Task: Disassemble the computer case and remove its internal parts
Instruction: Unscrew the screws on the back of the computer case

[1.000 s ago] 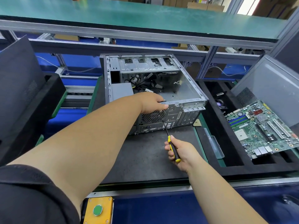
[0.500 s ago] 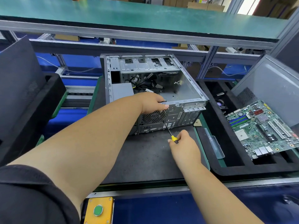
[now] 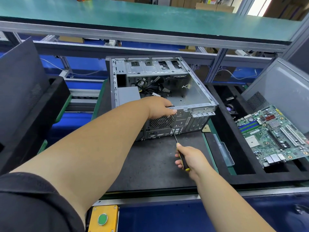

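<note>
An open grey computer case (image 3: 197,96) lies on its side on a dark mat (image 3: 155,164), its rear panel facing me. Cables (image 3: 153,91) and a grey power supply (image 3: 128,95) remain inside. My left hand (image 3: 161,108) grips the top edge of the rear panel above the round fan grille (image 3: 161,122). My right hand (image 3: 190,159) holds a black and yellow screwdriver (image 3: 181,154). Its tip touches the rear panel at the lower right of the fan grille.
A green motherboard (image 3: 274,134) leans in a black foam tray (image 3: 234,148) at the right, beside a grey side panel (image 3: 280,84). A black panel (image 3: 18,91) stands at the left. A yellow box with a green button (image 3: 102,218) sits at the front edge.
My right hand has turned the screwdriver on the same screw spot, rolling over and back, so the handle shows again. My left hand has stayed on the case.
</note>
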A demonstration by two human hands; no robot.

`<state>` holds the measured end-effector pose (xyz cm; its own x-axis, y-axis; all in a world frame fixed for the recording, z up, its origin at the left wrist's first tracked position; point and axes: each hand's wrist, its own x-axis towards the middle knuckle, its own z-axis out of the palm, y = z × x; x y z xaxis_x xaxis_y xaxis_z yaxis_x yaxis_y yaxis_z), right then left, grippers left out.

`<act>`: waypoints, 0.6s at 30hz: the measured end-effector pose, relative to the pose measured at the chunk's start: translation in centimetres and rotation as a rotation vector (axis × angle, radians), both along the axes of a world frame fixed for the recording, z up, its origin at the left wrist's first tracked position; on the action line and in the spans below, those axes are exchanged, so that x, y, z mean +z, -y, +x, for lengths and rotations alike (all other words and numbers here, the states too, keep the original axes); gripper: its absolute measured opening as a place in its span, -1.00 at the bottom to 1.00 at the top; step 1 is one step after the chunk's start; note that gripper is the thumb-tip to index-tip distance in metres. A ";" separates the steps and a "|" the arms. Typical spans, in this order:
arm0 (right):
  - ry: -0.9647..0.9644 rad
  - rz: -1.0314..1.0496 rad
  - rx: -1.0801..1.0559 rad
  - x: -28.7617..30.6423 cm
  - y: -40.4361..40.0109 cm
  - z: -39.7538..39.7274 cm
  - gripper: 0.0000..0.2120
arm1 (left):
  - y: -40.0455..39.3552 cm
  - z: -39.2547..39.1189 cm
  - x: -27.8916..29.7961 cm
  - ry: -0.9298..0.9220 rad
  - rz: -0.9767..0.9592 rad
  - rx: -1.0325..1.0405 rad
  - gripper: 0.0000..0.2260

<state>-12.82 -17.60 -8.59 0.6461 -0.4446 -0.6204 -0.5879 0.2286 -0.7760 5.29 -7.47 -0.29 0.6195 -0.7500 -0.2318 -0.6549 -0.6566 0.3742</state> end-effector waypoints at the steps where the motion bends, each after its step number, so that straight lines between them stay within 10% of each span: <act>1: 0.016 -0.062 0.001 -0.2 0.0 -0.1 -0.76 | 0.0 0.0 0.0 0.001 0.001 0.000 -0.57; 18: 0.078 -0.142 0.039 -1.1 0.1 -0.2 -0.78 | -0.1 -0.1 0.0 -0.002 -0.016 0.018 -0.62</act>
<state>-13.06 -17.71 -9.68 0.7084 -0.4978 -0.5004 -0.5308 0.0916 -0.8425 5.20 -7.41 -0.28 0.6327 -0.7421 -0.2212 -0.6419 -0.6624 0.3864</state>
